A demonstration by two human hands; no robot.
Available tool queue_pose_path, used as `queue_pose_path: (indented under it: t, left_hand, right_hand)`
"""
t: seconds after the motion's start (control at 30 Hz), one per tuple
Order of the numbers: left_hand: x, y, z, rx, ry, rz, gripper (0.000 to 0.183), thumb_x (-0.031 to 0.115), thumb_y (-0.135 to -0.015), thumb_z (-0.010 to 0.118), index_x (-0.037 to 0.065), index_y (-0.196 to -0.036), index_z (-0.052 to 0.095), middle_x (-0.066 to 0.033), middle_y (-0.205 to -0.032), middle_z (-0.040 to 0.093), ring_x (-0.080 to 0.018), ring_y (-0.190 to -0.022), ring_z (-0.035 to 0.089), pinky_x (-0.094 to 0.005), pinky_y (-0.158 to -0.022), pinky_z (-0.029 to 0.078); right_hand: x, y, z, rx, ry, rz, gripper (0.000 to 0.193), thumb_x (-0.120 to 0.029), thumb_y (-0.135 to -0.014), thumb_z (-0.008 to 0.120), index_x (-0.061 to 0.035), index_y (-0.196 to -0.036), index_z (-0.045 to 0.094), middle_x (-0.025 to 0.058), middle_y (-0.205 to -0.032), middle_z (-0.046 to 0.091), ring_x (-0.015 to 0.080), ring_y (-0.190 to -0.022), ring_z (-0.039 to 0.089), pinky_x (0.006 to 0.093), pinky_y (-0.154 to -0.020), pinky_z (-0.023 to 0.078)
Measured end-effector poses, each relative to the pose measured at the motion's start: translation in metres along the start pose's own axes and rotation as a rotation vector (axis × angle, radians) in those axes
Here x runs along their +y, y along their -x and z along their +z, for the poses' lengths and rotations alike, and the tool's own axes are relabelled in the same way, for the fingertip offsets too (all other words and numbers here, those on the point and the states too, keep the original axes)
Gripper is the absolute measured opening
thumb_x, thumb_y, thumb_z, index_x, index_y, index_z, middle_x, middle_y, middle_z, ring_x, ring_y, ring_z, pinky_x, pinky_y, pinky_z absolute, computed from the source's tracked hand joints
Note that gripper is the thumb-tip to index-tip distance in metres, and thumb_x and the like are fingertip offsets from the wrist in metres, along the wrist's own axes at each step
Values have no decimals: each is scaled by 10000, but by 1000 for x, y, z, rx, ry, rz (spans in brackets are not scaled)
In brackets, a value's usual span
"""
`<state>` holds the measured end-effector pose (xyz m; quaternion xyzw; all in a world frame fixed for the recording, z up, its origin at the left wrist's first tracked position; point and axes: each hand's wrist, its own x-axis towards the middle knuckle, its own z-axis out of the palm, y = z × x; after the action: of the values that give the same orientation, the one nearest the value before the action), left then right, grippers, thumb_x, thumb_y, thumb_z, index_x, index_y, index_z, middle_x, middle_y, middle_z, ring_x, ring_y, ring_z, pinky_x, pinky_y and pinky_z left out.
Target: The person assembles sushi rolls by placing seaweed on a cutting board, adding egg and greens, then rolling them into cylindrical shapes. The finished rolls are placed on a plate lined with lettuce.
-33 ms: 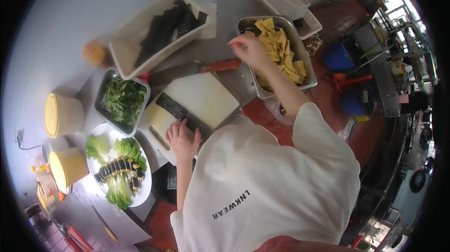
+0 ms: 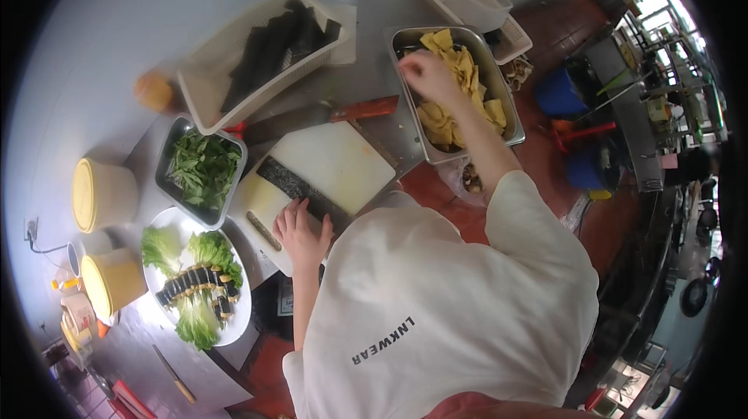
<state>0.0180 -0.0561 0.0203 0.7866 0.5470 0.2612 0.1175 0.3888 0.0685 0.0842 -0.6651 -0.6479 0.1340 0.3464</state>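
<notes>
My left hand (image 2: 302, 233) lies with spread fingers on the near end of a dark nori strip (image 2: 287, 180) and the pale yellow sheet (image 2: 266, 199) beside it. Both are on a white cutting board (image 2: 339, 150). Over the left side of a metal tray (image 2: 442, 157) full of folded yellow sheets (image 2: 448, 129) hovers my right hand (image 2: 428, 76). Its fingers are curled together; whatever is in them cannot be made out. A large knife (image 2: 362, 109) with a red handle lies just beyond the board.
A white basket (image 2: 204, 85) of dark nori sheets (image 2: 269, 53) stands at the back. To the left are a tray of green leaves (image 2: 204, 166), an oval plate (image 2: 243, 302) with lettuce and cut rolls (image 2: 195, 279), yellow-lidded tubs (image 2: 101, 194) and a small knife (image 2: 175, 376).
My right hand has shifted a little to the right and its fingers are more curled. My left hand stays on the nori.
</notes>
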Motion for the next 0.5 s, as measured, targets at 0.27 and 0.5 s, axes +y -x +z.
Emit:
queue_pose_path:
  t: [0.27,0.5]
  left_hand:
    - [-3,4,7,70,-4,27,363,275,-779,671,59,-1070,648,-97,-1170,561,-315,-1116,490,-463,-1014,291]
    - [-3,4,7,79,-9,14,330,247,-790,663,78,-1073,656,-85,-1170,562,-309,-1117,491,-464,-1021,288]
  right_hand:
    - [83,20,-59,-380,552,37,177,-208,-802,629,-115,-936,699,108,-908,650,279,-908,611,411,-801,461]
    - [67,3,-25,-303,1009,191,271,-334,-816,635,-120,-963,710,98,-945,668,283,-959,607,489,-861,338]
